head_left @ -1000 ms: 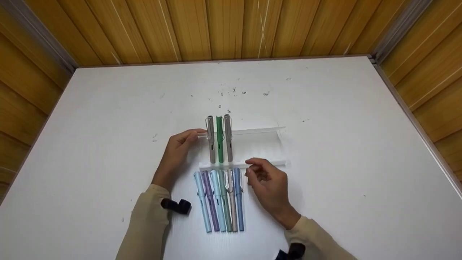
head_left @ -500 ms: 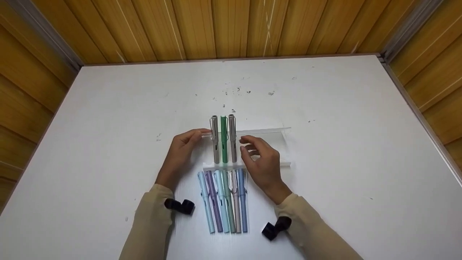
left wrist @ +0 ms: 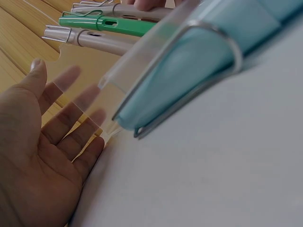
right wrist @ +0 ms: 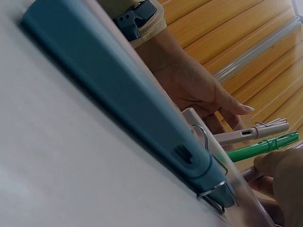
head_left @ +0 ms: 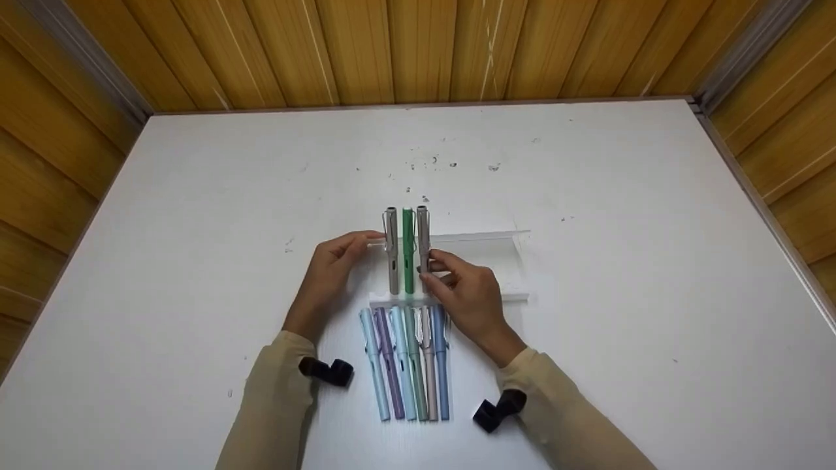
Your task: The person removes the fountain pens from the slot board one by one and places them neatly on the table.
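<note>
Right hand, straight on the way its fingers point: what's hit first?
Beyond the gray pen it pinches, the right hand would probably meet the green pen first; exact depth is unclear.

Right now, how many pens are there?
9. On the clear stand: left grey pen, green pen, right grey pen. On the table in front, left to right: first aqua pen, purple pen, second aqua pen, grey-green pen, beige pen, blue pen. None seems hidden.

From here I'm seeing no legible txt, nos. or logos: grey pens (head_left: pixel 392 254) & green pen (head_left: pixel 408 258) are showing none, ditto the lower pens (head_left: pixel 401 352), clear rack (head_left: pixel 490 298) & wrist cams (head_left: pixel 341 373); tabletop specks (head_left: pixel 453 164) aren't forming letters.
</note>
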Demonstrator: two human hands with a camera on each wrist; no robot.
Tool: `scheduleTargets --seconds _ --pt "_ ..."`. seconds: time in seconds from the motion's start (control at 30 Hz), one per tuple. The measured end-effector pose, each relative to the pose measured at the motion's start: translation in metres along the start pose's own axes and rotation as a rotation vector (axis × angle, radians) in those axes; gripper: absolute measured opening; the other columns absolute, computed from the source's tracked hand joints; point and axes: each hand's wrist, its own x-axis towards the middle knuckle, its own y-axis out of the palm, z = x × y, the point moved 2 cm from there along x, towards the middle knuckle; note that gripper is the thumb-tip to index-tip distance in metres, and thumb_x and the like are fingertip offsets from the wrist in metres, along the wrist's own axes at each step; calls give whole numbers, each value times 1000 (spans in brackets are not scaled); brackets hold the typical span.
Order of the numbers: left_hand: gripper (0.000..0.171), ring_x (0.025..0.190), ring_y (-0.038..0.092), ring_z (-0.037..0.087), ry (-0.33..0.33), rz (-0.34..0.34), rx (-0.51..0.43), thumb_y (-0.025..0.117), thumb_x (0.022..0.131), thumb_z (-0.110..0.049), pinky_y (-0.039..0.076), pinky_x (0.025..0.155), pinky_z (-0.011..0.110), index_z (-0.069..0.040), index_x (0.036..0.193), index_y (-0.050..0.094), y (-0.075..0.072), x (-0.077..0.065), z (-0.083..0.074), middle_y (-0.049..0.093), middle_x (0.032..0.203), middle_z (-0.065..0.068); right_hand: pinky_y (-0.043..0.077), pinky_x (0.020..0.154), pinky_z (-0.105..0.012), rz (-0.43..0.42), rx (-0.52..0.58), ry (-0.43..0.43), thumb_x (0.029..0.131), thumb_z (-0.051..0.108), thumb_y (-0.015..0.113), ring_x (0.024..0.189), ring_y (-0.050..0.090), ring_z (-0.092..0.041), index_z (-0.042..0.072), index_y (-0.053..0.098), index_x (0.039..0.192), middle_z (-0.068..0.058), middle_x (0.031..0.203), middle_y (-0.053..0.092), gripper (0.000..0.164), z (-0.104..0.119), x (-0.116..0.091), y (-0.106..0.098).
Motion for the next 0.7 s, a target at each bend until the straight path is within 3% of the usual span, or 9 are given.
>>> scheduleTargets --seconds 0.33,0.7 --pt "31 130 55 16 15 -10 2 51 106 -31 36 115 40 -14 120 73 -1 0 1 69 128 0 61 71 -28 -117 182 -40 93 6 72 78 75 -20 -3 69 115 -12 102 76 24 -4 1 -6" --pt "32 131 54 12 -11 -7 1 50 105 -38 34 116 40 -20 120 73 1 -1 2 68 128 -5 59 75 -24 -191 247 -47 95 -1 65 84 74 -23 -7 66 119 -10 104 76 24 -21 -1 -30"
